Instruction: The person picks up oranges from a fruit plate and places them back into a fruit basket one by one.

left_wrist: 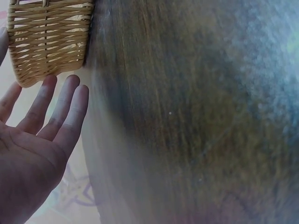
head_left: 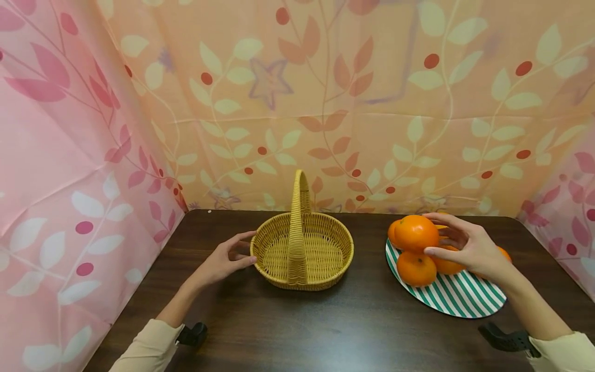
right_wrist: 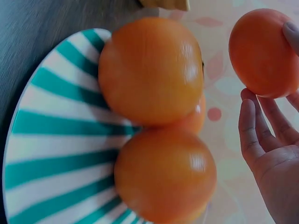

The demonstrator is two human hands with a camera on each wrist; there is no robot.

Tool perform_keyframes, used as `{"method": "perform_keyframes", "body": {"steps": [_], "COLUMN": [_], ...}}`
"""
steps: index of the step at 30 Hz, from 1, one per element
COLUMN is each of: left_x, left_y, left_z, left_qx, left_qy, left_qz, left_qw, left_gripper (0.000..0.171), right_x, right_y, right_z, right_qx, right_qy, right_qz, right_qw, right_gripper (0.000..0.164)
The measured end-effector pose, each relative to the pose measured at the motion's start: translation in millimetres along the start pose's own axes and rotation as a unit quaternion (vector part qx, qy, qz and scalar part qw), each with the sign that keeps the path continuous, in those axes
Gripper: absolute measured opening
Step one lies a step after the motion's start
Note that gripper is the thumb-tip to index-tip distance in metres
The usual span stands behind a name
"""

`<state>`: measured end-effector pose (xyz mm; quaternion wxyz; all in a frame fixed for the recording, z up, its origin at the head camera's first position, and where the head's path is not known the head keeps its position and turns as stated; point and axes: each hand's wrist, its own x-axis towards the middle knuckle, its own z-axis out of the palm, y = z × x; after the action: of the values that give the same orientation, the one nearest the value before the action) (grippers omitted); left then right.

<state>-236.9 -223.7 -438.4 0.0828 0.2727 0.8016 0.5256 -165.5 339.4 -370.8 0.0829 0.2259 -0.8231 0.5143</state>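
Observation:
A yellow woven basket with a tall arched handle stands upright mid-table. My left hand touches the basket's left side with thumb and fingertips; in the left wrist view its fingers are fairly straight against the wicker. At the right, my right hand holds an orange between thumb and fingers. The right wrist view shows this orange raised clear of the others. Several more oranges lie on a green-and-white striped plate, partly hidden by the right hand.
The dark wooden table carries the basket and plate, with bare wood between them. Behind it hangs a leaf-patterned curtain, close to the table's back edge. Pink patterned cloth stands along the left side.

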Motion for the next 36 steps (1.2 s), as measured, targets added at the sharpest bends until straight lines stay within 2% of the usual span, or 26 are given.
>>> {"method": "perform_keyframes", "body": {"steps": [21, 28, 36], "left_x": [-0.8, -1.5, 0.3], "left_y": [1.6, 1.9, 1.7], "left_z": [-0.7, -0.9, -1.4], "left_qx": [0.007, 0.0, 0.005], "left_qy": [0.01, 0.012, 0.01], "left_qz": [-0.008, -0.01, -0.014], "left_qw": [0.9999, 0.9999, 0.9998], "left_gripper": [0.065, 0.066, 0.066], "right_x": [35.1, 49.7, 61.6], "right_y": [-1.6, -2.9, -3.8], "right_z": [52.3, 73.6, 94.6], "right_qx": [0.048, 0.062, 0.075], "right_qy": [-0.042, -0.067, -0.08], "right_qz": [0.001, -0.021, -0.017], "right_qw": [0.998, 0.996, 0.994], "right_gripper": [0.064, 0.063, 0.064]}}
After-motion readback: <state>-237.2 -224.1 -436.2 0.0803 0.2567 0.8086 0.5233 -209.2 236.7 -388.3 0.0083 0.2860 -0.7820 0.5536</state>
